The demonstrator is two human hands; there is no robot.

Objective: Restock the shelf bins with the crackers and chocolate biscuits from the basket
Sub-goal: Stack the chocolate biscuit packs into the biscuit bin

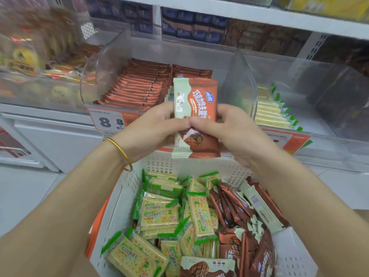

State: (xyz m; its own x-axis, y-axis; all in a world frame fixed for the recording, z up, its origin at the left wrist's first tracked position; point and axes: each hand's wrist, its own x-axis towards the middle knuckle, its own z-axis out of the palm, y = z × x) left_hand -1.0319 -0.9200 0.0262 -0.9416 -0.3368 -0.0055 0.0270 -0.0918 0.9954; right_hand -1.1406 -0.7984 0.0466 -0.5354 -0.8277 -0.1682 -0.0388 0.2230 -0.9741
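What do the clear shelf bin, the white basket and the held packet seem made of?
Clear shelf bin: likely rigid acrylic, see-through with glossy edges. White perforated basket: probably moulded plastic, matte, regular holes. Brown-and-cream chocolate biscuit packet: seemingly plastic film, shiny, crimped ends.

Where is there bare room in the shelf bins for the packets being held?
Middle bin: bare between the brown packet row and its right wall. Right bin: bare right of the cracker row. The basket is crowded. The left hand and right hand hold the chocolate biscuit packets.
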